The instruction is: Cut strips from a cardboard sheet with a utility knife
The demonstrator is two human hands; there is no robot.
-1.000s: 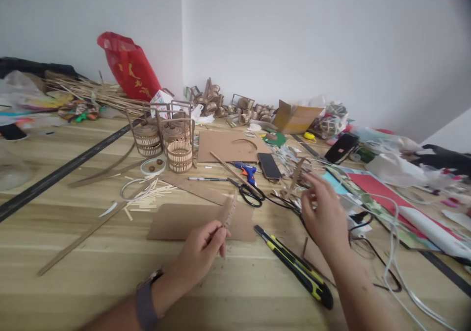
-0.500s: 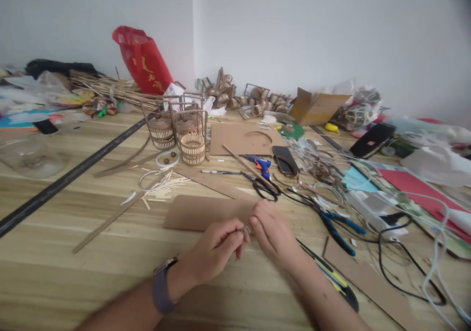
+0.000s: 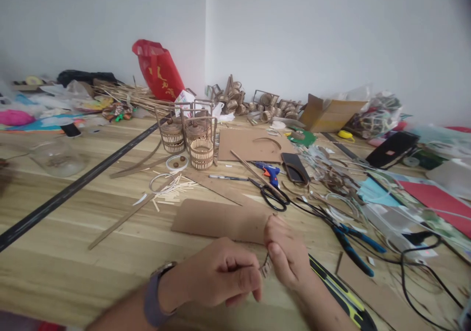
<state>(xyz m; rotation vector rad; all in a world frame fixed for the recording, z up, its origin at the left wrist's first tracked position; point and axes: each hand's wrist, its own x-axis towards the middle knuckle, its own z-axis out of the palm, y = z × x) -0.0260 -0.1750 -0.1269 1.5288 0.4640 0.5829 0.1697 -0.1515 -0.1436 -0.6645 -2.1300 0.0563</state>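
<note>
1. Over a wooden table (image 3: 62, 277), a person's two bare hands meet around a short brown strip (image 3: 265, 266), seen in the gap between them, just on the near side of a flat cardboard piece (image 3: 221, 220).
2. The right hand (image 3: 289, 255) closes on the strip, fingers pressed together and thumb laid alongside; the left hand (image 3: 228, 274) curls, thumb against forefinger, though whether it pinches the strip's other end cannot be told. A watch (image 3: 156, 296) with a grey-purple band circles the left wrist.
3. Behind, a red bag (image 3: 158, 71) carries gold Chinese characters; one looks like 力, the others too blurred to read. Beside it, a white box (image 3: 185, 97) bears coloured marks, illegible here.
4. A black case (image 3: 393, 149) at right shows a small pale label, its wording too small to read.
5. A black-and-yellow utility knife (image 3: 340, 292) lies partly behind the right forearm; blue-handled pliers (image 3: 355, 247) rest farther right.
6. Beyond the cardboard piece sit black scissors (image 3: 274, 196), a blue glue gun (image 3: 270, 171) with an orange trigger, and a dark phone (image 3: 294, 166).
7. At left centre, an open slatted basket (image 3: 201, 154) stands upright before lidded ones (image 3: 172, 137).
</note>
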